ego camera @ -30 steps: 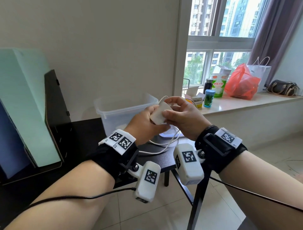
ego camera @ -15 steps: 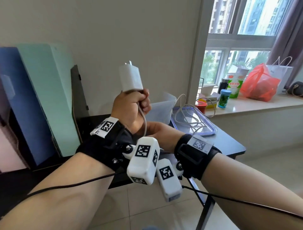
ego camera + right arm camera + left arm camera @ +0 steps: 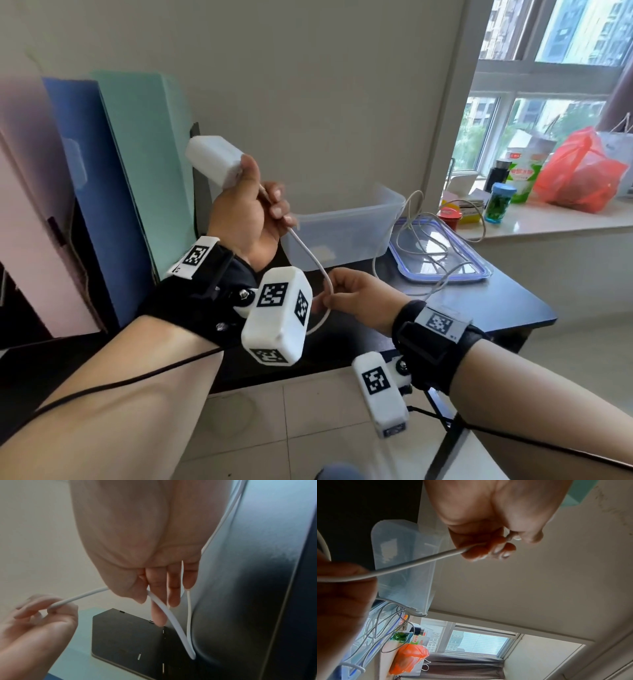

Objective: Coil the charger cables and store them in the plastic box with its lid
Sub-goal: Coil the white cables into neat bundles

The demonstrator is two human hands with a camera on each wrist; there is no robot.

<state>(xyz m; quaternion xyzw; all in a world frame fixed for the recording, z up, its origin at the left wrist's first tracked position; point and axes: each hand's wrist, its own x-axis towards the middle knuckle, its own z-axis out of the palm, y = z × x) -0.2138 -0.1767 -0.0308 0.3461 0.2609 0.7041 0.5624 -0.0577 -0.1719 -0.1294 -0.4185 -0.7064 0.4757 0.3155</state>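
Note:
My left hand [image 3: 251,214] is raised and grips a white charger brick [image 3: 214,160], which sticks out above the fist to the upper left. Its white cable [image 3: 315,263] runs down from the fist to my right hand [image 3: 337,296], which pinches it in a loop just above the black table [image 3: 513,308]. In the right wrist view the cable [image 3: 164,609] passes between thumb and fingers. The rest of the cable [image 3: 428,246] lies tangled on the blue-rimmed lid [image 3: 479,274]. The clear plastic box [image 3: 346,229] stands open behind my hands.
Blue and green boards [image 3: 130,178] and a black panel lean against the wall at the left. The windowsill holds a red bag [image 3: 579,171], a carton, jars and a bottle. The table's front edge is near my wrists, with tiled floor below.
My left hand has lifted the charger brick up and tilted it left. My right hand has dropped low and slid along the cable. The view has swung left.

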